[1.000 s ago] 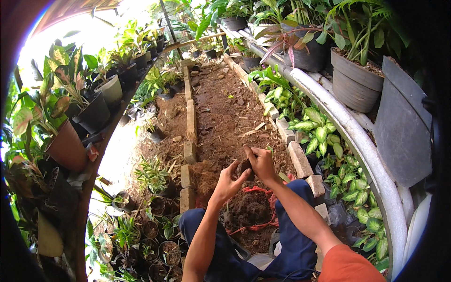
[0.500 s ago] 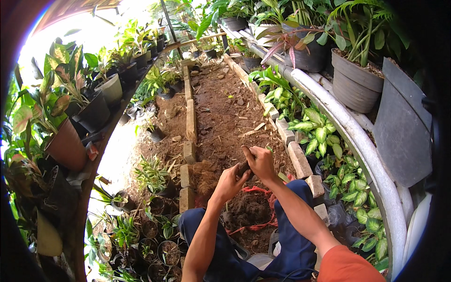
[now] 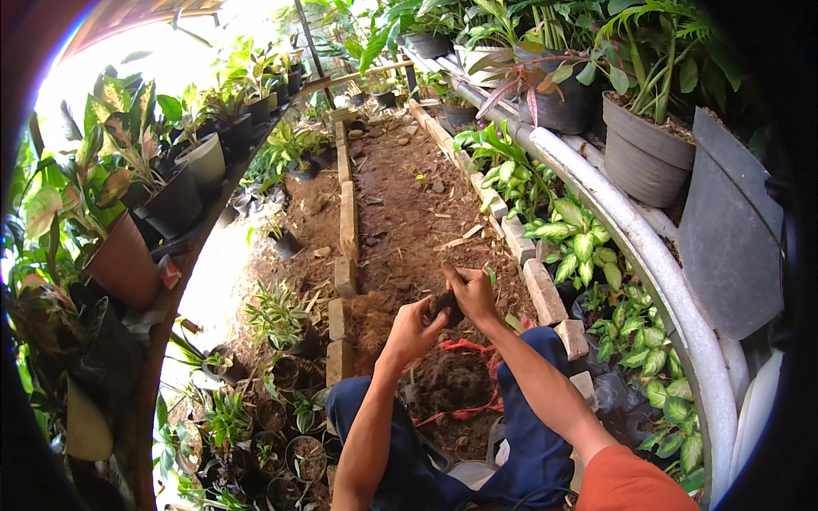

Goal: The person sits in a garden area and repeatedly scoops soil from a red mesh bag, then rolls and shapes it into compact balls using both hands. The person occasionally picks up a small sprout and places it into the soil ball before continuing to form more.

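I hold a small dark clump of soil [image 3: 446,305] between both hands, out in front of my knees: my left hand [image 3: 412,328] cups it from below with curled fingers, and my right hand [image 3: 470,291] pinches its top and far side. Just beneath my hands lies a red mesh sack [image 3: 464,383] spread open between my legs, with a heap of dark, loose soil in it. Beyond my hands runs a bare earth bed [image 3: 409,213] edged by two rows of bricks [image 3: 347,223]. Below and to the left of my left hand stand small black nursery pots [image 3: 300,456], each holding soil and some a young green plant. Well to the right of my right hand, a large grey pot [image 3: 641,153] holds soil and a leafy plant.
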